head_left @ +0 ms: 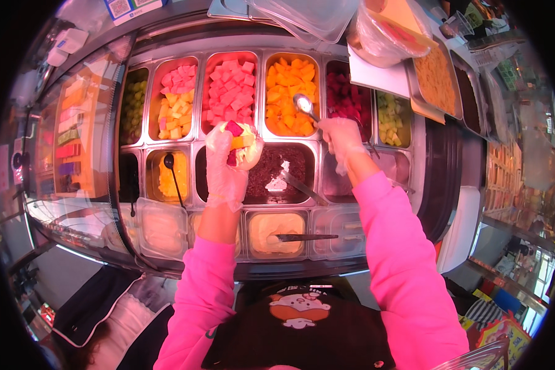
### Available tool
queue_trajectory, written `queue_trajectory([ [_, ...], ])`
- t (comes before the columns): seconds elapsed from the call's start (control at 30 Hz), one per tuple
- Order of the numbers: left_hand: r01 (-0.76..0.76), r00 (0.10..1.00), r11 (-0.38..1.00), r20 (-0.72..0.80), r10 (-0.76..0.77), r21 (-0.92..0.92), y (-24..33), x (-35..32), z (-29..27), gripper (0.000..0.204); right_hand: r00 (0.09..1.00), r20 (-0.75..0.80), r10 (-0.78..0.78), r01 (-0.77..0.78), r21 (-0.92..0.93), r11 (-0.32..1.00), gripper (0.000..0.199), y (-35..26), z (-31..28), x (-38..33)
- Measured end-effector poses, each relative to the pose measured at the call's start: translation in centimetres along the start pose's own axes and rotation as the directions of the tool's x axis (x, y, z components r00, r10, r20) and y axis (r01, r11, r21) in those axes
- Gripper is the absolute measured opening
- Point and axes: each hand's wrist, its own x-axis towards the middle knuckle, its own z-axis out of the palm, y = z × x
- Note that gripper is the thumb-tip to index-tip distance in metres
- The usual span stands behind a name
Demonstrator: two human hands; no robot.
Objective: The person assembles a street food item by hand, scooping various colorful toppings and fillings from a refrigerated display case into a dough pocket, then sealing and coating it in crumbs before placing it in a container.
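Note:
My left hand, in a clear glove, is closed around a pale round wrapper that holds orange and deep red fruit pieces. It is raised over the front of the tray of pink fruit cubes. My right hand, also gloved, grips a metal spoon by its handle. The spoon's bowl is over the tray of orange mango chunks. Below and between my hands is a tray of dark red-brown filling, with a metal utensil resting in it.
More trays hold pink and yellow cubes, dark red fruit and green fruit. A black spoon stands in a yellow filling. Up front, a tub of cream has a spatula across it. A wrapped bowl crowds the back right.

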Motion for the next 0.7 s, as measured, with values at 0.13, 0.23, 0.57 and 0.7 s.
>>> queue_trajectory([
  [0.13, 0.038, 0.999, 0.999, -0.002, -0.038, 0.004, 0.0, -0.6, 0.1, 0.037, 0.612, 0.167, -0.773, 0.647, -0.667, 0.368, 0.025, 2.2, 2.0, -1.3],
  [0.23, 0.043, 0.998, 0.999, 0.053, -0.042, -0.019, 0.1, -1.1, 0.4, 0.038, 0.639, 0.36, -0.68, 0.498, -0.867, 0.009, 0.011, 3.5, 4.1, -1.2],
  [0.57, 0.128, 0.99, 0.99, 0.071, -0.124, -0.061, 0.2, -2.7, -0.2, 0.048, 0.662, 0.432, -0.612, 0.399, -0.895, -0.2, 0.006, 2.1, 3.6, -1.5],
  [0.7, 0.131, 0.991, 0.989, 0.016, -0.13, -0.069, -0.1, -2.8, -0.4, 0.047, 0.61, 0.398, -0.686, 0.43, -0.893, -0.135, 0.008, 3.1, 3.7, -1.2],
])
